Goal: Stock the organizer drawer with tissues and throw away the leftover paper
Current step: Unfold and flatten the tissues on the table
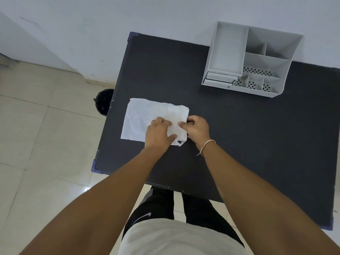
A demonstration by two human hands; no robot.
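A white sheet of tissue paper (145, 115) lies flat on the left part of the black table (239, 135). Its right part is folded into a thicker wad. My left hand (158, 132) presses on the tissue from the near side, fingers and thumb around the folded part. My right hand (197, 128) pinches the tissue's right edge. A grey desk organizer (252, 59) stands at the table's far right; its small drawers (218, 80) at the front left corner look shut.
A black waste bin (104, 102) stands on the tiled floor just left of the table's left edge. A white wall runs behind the table. The organizer has several open compartments on top.
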